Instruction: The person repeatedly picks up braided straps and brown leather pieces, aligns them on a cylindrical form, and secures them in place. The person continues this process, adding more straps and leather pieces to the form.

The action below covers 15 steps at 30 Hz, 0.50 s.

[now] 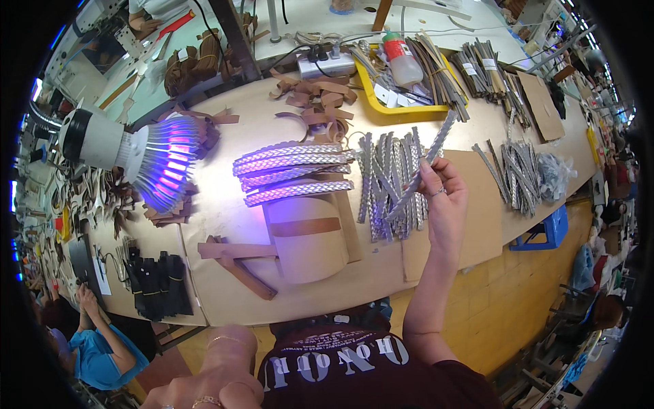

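Note:
My right hand (444, 194) is closed in a pinch on a braided silver strap (436, 144), held slanting above a loose pile of similar silver straps (388, 174). Left of that pile, several braided straps (293, 167) lie side by side across the upper part of a curved cardboard-coloured form (306, 249). A brown strip (304, 227) crosses the form below them. My left hand (211, 388), with rings and a bracelet, is at the lower edge, close to the camera and away from the table. Its fingers are partly cut off, so their hold is unclear.
A finned lamp (167, 160) glows purple at the left. Brown strips (238, 262) lie beside the form, and brown scraps (317, 102) behind it. A yellow tray (371, 92) holds a bottle (402, 61) and strips. At lower left sits a person in blue (109, 347).

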Motion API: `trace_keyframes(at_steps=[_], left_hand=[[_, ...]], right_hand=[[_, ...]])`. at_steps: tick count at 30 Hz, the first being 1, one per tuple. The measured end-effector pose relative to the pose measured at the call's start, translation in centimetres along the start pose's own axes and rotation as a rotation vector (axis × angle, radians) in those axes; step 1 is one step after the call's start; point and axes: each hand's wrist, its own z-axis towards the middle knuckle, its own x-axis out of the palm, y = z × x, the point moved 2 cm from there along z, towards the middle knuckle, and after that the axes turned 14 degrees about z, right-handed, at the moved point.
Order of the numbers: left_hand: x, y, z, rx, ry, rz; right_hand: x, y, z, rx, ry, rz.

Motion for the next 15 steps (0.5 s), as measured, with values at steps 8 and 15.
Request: trace_keyframes(at_steps=[8,15], left_hand=[[-2.6,-4.9,-3.1,-0.158,-0.043,-0.127],[-5.3,-1.2,-4.6,0.03,0.284,-0.614]], right_hand=[[4.2,0.2,-1.5,0.076,0.087,-0.073],[7.2,0.2,-4.0,-0.353,0.367,-0.673]])
